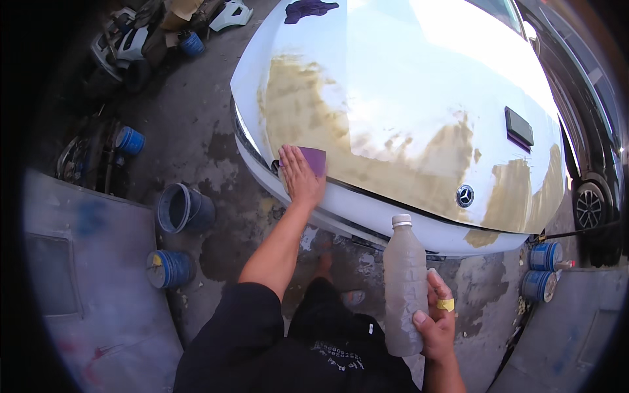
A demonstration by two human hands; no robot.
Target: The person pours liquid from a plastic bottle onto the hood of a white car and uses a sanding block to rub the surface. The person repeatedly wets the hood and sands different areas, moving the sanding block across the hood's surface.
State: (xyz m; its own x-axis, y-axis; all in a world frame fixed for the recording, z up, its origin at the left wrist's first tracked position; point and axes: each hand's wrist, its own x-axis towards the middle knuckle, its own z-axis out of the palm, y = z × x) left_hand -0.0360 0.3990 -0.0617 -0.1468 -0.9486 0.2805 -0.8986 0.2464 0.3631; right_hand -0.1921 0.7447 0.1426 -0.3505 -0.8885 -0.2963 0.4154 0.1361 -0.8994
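Observation:
My left hand (pixel 303 178) presses a purple sandpaper sheet (pixel 316 159) against the front left edge of a white car hood (pixel 393 78). The fingers lie together over the sheet, and part of it shows beside them. Tan sanded patches (pixel 298 111) spread along the hood's front and left side. In my right hand (pixel 438 321) is a clear plastic bottle (pixel 403 288) with a white cap, held upright in front of the bumper. Cloudy greyish liquid appears to fill part of it. Yellow tape wraps one finger of that hand.
A dark sanding block (pixel 519 126) rests on the hood's right side, a dark purple cloth (pixel 309 9) at its far left. An open bucket (pixel 185 207) and blue pails (pixel 171 268) stand left; more pails (pixel 545 256) stand right. Grey panels (pixel 105 262) flank me.

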